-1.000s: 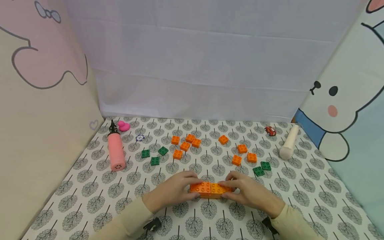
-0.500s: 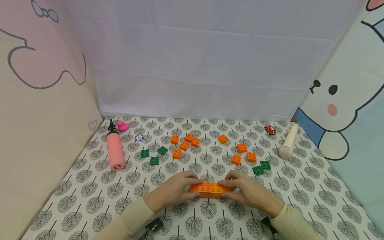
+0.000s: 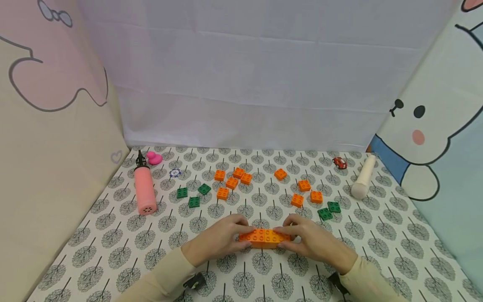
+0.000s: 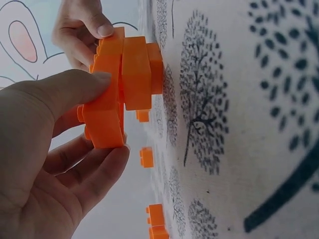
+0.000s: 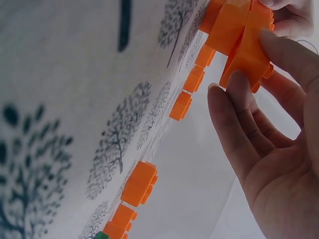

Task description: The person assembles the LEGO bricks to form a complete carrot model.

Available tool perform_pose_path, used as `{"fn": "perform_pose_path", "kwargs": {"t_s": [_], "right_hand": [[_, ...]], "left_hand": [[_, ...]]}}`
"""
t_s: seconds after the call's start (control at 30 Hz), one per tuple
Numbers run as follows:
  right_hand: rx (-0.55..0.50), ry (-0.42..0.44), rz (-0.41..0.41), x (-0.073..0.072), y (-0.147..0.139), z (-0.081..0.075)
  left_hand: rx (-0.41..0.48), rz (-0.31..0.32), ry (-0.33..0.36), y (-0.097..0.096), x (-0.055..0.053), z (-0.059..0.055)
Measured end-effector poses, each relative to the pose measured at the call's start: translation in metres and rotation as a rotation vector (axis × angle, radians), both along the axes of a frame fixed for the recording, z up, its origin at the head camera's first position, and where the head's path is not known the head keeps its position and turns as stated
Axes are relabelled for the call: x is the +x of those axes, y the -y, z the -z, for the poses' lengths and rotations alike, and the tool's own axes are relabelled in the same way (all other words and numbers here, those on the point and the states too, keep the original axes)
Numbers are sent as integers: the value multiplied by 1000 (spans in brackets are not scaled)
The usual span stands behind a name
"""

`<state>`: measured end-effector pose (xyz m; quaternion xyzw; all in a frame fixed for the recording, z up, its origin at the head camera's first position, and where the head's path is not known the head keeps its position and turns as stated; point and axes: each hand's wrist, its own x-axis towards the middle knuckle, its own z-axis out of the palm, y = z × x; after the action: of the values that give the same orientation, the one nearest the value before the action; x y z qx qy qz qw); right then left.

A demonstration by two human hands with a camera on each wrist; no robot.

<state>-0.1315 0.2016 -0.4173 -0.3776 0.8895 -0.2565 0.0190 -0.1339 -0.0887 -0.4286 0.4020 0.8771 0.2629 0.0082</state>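
Note:
At the front middle of the table, both hands hold a small stack of orange toy building bricks. Two studded bricks lie end to end on top. My left hand [image 3: 222,235] pinches the left top brick [image 4: 105,107] between thumb and fingers; my right hand [image 3: 309,237] pinches the right top brick [image 5: 251,50] the same way. Under them, a lower orange brick [image 4: 135,74] bridges the middle, with a smaller orange block [image 4: 155,67] beneath it. A narrow slit shows between the left top brick and the lower one in the left wrist view.
Farther back lie several loose orange bricks [image 3: 222,193], with green bricks left [image 3: 194,202] and right [image 3: 325,214]. A pink pump [image 3: 145,191], pink duck [image 3: 154,158] and poker chip [image 3: 175,173] are at left. A red toy car [image 3: 340,163] and cream mallet-like object [image 3: 364,178] are at right.
The two top bricks look more level with each other, and the seam between them is less visible than a second ago. Both hands keep their grip in nearly the same place.

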Motion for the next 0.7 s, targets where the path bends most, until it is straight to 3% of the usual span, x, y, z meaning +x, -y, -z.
{"fn": "perform_pose_path", "kwargs": {"t_s": [0.27,0.47,0.7], "right_hand": [[-6,-17,16,2,0,-1],[-7,-14,22,2,1,-2],[-10,2,26,4,1,-1]], "left_hand": [[-31,21,19,-1,-1,-4],[-37,38,-20,-1,-2,-4],[10,-13,22,-1,-2,2]]}}
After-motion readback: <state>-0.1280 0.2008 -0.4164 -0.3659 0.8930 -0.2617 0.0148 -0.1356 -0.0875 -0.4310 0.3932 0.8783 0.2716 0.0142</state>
